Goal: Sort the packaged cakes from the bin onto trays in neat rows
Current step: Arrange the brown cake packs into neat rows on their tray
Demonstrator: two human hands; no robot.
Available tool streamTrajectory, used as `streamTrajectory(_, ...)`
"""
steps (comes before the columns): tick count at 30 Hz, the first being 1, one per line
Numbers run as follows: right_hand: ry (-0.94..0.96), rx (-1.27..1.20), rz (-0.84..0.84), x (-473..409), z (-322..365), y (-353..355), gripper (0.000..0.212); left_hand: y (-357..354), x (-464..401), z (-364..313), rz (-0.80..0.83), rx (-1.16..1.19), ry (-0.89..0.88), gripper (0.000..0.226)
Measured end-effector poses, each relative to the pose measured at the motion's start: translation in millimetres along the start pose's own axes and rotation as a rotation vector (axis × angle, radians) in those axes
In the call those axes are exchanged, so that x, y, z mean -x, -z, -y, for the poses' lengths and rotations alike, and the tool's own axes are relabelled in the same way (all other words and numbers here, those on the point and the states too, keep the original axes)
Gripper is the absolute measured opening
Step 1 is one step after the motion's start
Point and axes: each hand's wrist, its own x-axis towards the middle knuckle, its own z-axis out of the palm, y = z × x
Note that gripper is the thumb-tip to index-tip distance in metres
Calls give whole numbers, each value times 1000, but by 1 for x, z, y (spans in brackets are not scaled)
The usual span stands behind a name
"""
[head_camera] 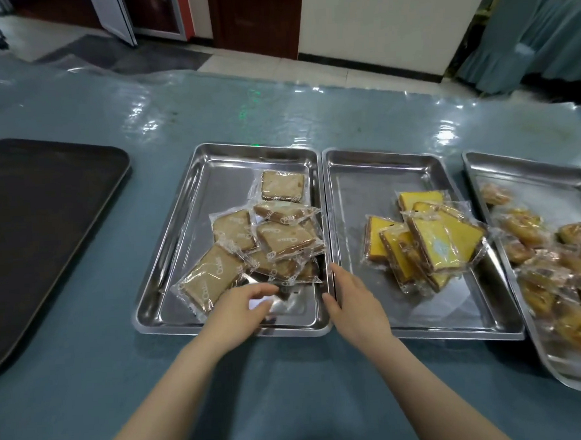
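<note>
Head view, left to right. Dark tray (40, 233) at far left: matte, rounded corners, nothing on the part I can see. It sits on the table (89, 381), which has a blue-grey cover under glossy, wrinkled clear plastic.

Next, a steel tray (169, 246), shiny with a raised rim. It holds brown cakes (243, 249), flat square slices in clear crinkly wrappers. One lies alone toward the far edge; the rest overlap in a loose heap. No rows yet.

Left hand (241, 306) is inside this tray at the near edge, fingers loosely curled over a wrapper edge. Can't tell if it actually grips it. Right hand (350, 304) rests on the seam where this tray meets the next, fingers mostly straight, holding nothing.

Second steel tray (355, 189) holds yellow cakes (428, 239), same square shape and clear wrap, piled and leaning on each other. Far half is bare metal.

Third steel tray (529, 170) at the right, partly cut off, holds golden pastries (554, 273): lumpier, blurred, heaped.

Bin isn't in view.

My read: sorting by type looks largely done, lining up barely started. All three piles still need laying flat in rows.
</note>
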Motion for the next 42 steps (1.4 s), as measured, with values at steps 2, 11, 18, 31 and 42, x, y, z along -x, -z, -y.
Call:
streamTrajectory(2, 36, -34, -23, -11, 1, 5, 54, 8, -12, -9, -96, 70, -12, 27)
streamTrajectory(11, 141, -214, -167, -73, 23, 18, 41, 30, -46, -14, -342, 125, 83, 32)
streamTrajectory(18, 168, -202, -59, -138, 57, 16, 34, 36, -97, -3, -138, -269, 113, 49)
streamTrajectory(31, 19, -100, 136, -205, 62, 11, 27, 66, -213, 26, 30, -727, 383, 60)
streamTrajectory(42, -26, -621, -99, -234, 60, 28, 23, 97, -281, 24, -179, -267, 315, 40)
